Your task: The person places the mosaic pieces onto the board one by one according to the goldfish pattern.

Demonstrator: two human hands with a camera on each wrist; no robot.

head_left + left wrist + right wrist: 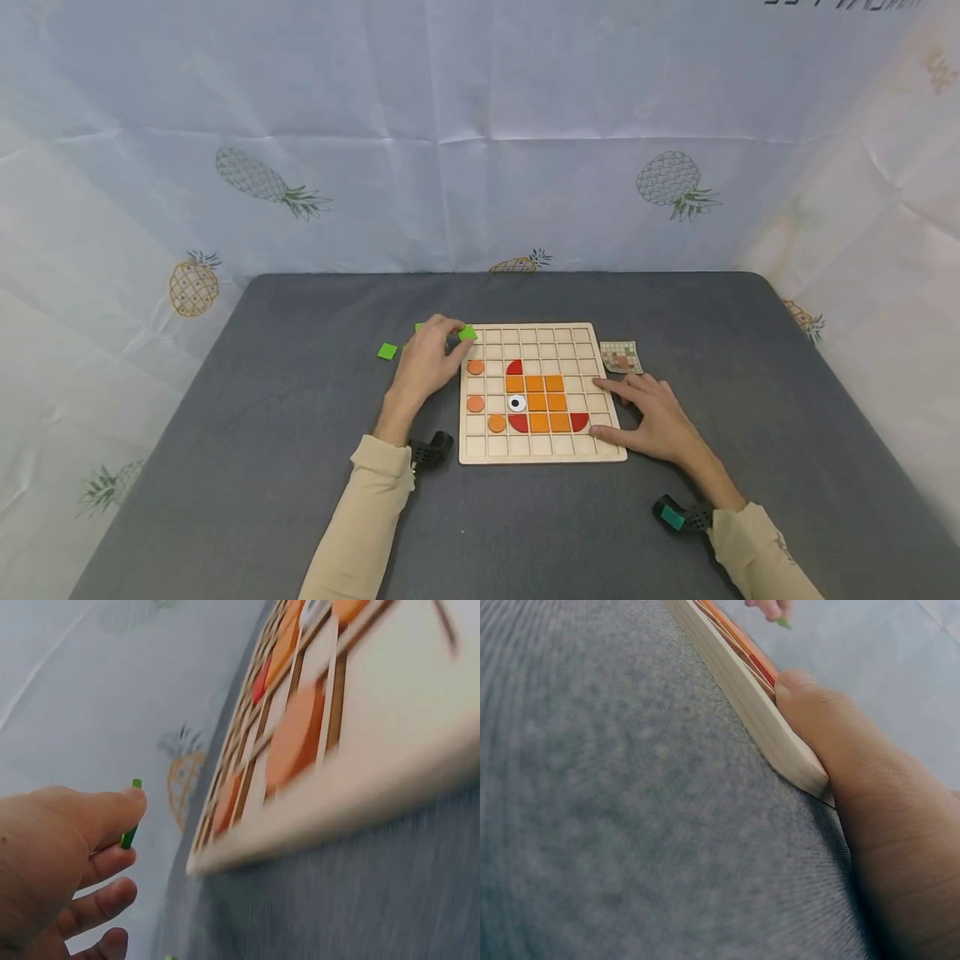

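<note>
My left hand (pixel 427 363) pinches a green square tile (pixel 468 332) at the far left corner of a wooden grid board (pixel 540 337). In the left wrist view the tile (pixel 128 838) is edge-on between thumb and finger, apart from the board. My right hand (pixel 651 418) rests on the board's right edge with its fingers spread; the right wrist view shows the thumb (pixel 832 724) lying over the rim. On the board are orange squares (pixel 536 401), red quarter-round pieces (pixel 580 422), orange discs (pixel 476 404) and a white eye disc (pixel 517 403).
A loose green tile (pixel 387 352) lies left of the board, and others beside it are partly hidden by my left hand. A small printed pattern card (pixel 621 357) lies to the board's right. The dark grey table (pixel 300 400) meets a pineapple-print cloth (pixel 465 200) at the back.
</note>
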